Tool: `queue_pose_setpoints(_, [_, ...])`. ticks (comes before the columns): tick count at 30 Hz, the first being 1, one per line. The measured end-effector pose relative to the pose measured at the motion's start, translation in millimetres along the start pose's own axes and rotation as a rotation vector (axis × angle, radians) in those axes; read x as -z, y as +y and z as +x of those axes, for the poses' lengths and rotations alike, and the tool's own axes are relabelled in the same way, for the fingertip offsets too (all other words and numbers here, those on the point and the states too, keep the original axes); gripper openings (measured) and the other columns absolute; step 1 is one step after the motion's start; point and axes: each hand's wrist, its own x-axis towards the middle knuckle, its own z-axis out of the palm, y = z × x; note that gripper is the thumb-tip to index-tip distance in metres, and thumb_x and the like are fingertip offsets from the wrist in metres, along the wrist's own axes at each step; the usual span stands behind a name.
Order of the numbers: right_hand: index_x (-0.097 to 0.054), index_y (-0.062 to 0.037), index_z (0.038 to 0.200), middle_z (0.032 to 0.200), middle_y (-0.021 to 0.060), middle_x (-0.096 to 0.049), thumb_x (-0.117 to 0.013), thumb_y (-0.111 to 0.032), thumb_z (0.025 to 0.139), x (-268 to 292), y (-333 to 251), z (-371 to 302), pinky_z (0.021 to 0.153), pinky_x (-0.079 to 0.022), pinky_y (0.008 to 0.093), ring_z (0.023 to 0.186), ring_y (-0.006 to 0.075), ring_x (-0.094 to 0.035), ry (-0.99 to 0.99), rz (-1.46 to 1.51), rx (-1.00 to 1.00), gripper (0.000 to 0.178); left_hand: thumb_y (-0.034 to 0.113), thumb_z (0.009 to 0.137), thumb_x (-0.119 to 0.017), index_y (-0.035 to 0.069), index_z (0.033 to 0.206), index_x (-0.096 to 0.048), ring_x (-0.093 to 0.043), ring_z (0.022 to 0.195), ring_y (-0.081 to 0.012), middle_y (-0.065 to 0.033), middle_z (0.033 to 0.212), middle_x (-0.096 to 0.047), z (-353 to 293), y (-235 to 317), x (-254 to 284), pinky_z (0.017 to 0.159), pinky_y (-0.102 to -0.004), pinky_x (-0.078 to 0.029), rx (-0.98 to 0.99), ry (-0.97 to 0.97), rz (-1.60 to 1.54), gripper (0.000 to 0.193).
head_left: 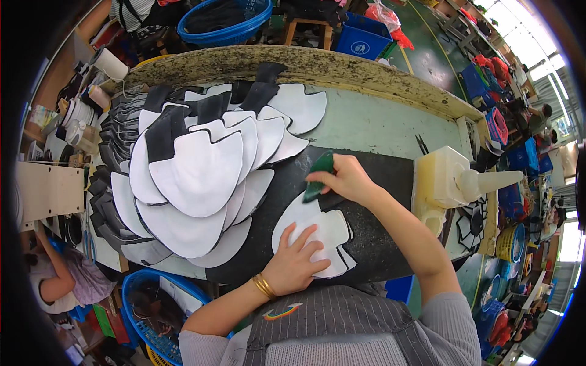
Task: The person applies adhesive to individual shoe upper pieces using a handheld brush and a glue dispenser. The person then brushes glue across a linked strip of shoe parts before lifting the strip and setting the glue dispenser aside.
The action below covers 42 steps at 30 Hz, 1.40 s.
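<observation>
The worktable (381, 122) stretches out beyond your fingers, and the black mat (397, 174) lies beneath both of your hands. To the left of your fingers is the heaped pile of white pieces (201, 177), overlapping, dark-edged and some with black flaps; farther left of your fingers, dark curved pieces (113, 137) stand in a packed row. You have plenty of pieces around you, but nothing marks which are finished and which wait, so I can't give you a count done or left.

To the right of your right fingers, past the forearm, stands a squarish bottle (439, 180) with a long pale nozzle. The white piece (328, 227) in work lies on the mat under your left fingers, apart from the pile, with another edge showing beneath it. I'd judge this one to be midway, not finished.

Your left hand (292, 266) is spread flat, pressing the piece down without gripping it. Your right hand (349, 177) is closed, thumb and fingers pinching a dark green pad (319, 174) whose lower end is at the piece's far edge; whether it touches, I can't tell. A dark pointed tool (421, 144) lies beyond and right of your right fingers, unused.
</observation>
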Motion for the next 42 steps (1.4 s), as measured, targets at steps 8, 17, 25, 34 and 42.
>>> queue_pose_setpoints(8, [-0.057, 0.0003, 0.084, 0.074, 0.0073, -0.061, -0.060, -0.007, 0.082, 53, 14, -65, 0.051, -0.046, 0.0218, 0.058, 0.0114, -0.057, 0.523, 0.173, 0.189, 0.008, 0.004, 0.060, -0.062, 0.017, 0.094, -0.059, -0.041, 0.118, -0.0312, -0.0065, 0.107, -0.050, -1, 10, 21, 0.097, -0.0536, -0.027, 0.018, 0.099, -0.239, 0.036])
queue_pose_setpoints(17, [-0.058, 0.0003, 0.082, 0.070, 0.0012, -0.057, -0.061, -0.008, 0.082, 103, 35, -210, 0.052, -0.044, 0.0195, 0.059, 0.0074, -0.055, 0.998, -0.019, 0.108, 0.009, 0.011, 0.078, -0.053, 0.002, 0.107, -0.053, -0.039, 0.118, -0.0421, -0.0201, 0.119, -0.046, -45, 41, 137, 0.097, -0.0499, -0.031, 0.311, 0.436, 0.596, 0.030])
queue_pose_setpoints(25, [-0.060, 0.0017, 0.082, 0.065, 0.0018, -0.058, -0.064, -0.018, 0.080, 95, 55, -211, 0.042, -0.040, 0.0199, 0.050, 0.0057, -0.050, 0.937, -0.151, -0.265, 0.021, 0.022, 0.065, -0.070, 0.003, 0.116, -0.047, -0.034, 0.122, -0.0350, -0.0166, 0.125, -0.042, 6, 24, 31, 0.101, -0.0496, -0.025, 0.041, -0.224, 0.174, 0.059])
queue_pose_setpoints(34, [-0.059, 0.0021, 0.079, 0.066, 0.0026, -0.057, -0.063, -0.018, 0.080, 108, 45, -226, 0.036, -0.034, 0.0180, 0.045, 0.0062, -0.049, 0.765, 0.366, -0.243, 0.021, 0.005, 0.072, -0.051, 0.008, 0.108, -0.056, -0.047, 0.112, -0.0353, -0.0183, 0.118, -0.050, 9, 28, 26, 0.097, -0.0473, -0.033, -0.095, -0.110, 0.270, 0.037])
queue_pose_setpoints(42, [-0.057, 0.0007, 0.070, 0.063, 0.0028, -0.056, -0.066, -0.014, 0.078, 2, 33, -103, 0.042, -0.038, 0.0217, 0.049, 0.0068, -0.051, 0.426, 0.146, 0.074, 0.019, 0.014, 0.062, -0.064, 0.019, 0.109, -0.055, -0.034, 0.122, -0.0335, -0.0086, 0.120, -0.045, 0, 15, 8, 0.100, -0.0500, -0.025, -0.039, -0.187, 0.215, 0.048])
